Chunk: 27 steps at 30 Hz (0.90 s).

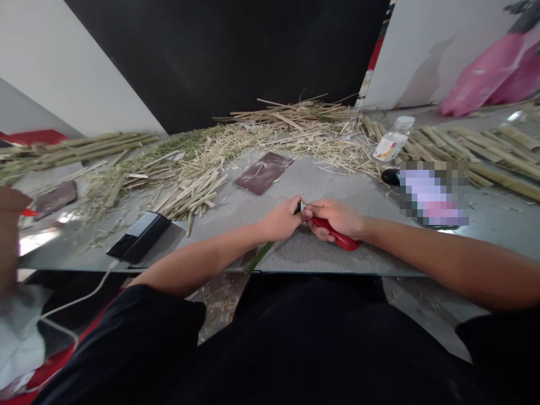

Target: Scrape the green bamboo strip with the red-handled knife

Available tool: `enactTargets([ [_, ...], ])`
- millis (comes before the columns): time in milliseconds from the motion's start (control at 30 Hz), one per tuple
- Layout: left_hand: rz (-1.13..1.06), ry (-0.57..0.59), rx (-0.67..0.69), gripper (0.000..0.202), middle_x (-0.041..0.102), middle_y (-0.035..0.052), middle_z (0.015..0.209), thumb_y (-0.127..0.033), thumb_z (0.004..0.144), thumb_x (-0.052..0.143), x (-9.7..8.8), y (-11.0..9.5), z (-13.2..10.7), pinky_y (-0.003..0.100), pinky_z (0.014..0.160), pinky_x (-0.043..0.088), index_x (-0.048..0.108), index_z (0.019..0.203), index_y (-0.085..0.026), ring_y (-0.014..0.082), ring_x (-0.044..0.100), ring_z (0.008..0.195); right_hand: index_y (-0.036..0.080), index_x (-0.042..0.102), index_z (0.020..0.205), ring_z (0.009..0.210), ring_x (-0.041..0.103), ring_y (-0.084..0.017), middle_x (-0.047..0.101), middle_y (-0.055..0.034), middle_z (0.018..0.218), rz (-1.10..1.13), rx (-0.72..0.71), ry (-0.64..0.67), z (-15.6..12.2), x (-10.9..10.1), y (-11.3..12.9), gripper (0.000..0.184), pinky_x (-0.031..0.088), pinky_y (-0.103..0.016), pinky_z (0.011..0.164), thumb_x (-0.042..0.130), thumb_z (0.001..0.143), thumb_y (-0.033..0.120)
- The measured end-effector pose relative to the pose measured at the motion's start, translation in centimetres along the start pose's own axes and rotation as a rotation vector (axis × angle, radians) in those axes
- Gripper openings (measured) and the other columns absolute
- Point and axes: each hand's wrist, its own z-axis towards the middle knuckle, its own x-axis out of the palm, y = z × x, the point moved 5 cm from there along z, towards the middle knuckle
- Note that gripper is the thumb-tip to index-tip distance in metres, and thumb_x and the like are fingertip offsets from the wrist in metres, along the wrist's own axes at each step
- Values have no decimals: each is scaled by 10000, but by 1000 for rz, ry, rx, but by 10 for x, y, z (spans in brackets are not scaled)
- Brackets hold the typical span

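Note:
My left hand (287,218) is closed around a green bamboo strip (259,257), whose lower end slants down past the table's front edge. In my right hand (337,216) is a knife with a red handle (343,241); most of its blade is hidden by the fingers. Both hands meet at the upper end of the strip, thumbs close together, just above the grey table top (228,242). A flat brown sheet (264,172) lies beyond them.
Bamboo slivers and shavings (291,132) are heaped along the back. A black power bank (139,236) with a white cable lies left. On the right are a clear bottle (393,139), a phone (434,197) and bamboo lengths (485,149). Another person's arm (9,236) shows far left.

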Motion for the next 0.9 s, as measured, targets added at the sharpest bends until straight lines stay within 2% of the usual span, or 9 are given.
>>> enactTargets([
  [133,-16,-39,-41,420,492,-12,783,-564,1066,517,0,5,1,326,672,359,411,833,-232,170,473,731,235,505,863,349,431,-125,476,48,492,35,-79,-61,2,-1,-1,276,354,-228,373,482,1066,419],
  [267,-21,-46,-39,498,438,-31,772,-656,995,623,-3,3,-1,311,654,346,412,850,-228,153,438,716,234,504,841,354,437,-127,466,53,486,10,-38,31,1,-3,-1,229,356,-236,384,535,1028,363],
  [400,-28,-18,-14,496,510,-16,798,-677,985,623,-3,0,-2,313,681,385,459,883,-221,166,490,753,228,525,824,357,431,-129,465,50,487,-22,11,107,-1,-6,3,223,357,-243,374,550,1007,354],
  [533,-62,6,1,493,581,-2,805,-687,988,606,1,0,-3,326,698,404,458,891,-227,184,541,772,229,532,834,357,425,-130,451,57,487,-28,56,124,-2,-6,4,215,356,-241,362,552,1004,359],
  [633,-101,21,-26,463,589,-6,761,-667,1016,578,4,3,-4,323,668,399,458,908,-233,188,557,741,235,512,842,354,421,-130,445,58,483,-26,50,103,-2,-4,5,217,349,-236,362,531,1020,359],
  [767,-57,-16,-43,394,603,6,782,-573,1057,551,5,2,-3,331,667,401,454,881,-234,190,566,741,238,488,840,348,409,-120,460,56,497,-12,12,29,-2,1,4,216,349,-229,371,519,1030,335],
  [900,-9,-73,-81,363,503,-19,728,-458,1089,501,3,4,-1,326,637,361,374,824,-244,170,493,692,235,494,842,351,418,-121,474,46,495,-9,-48,-84,1,0,2,282,336,-228,370,480,1068,403],
])
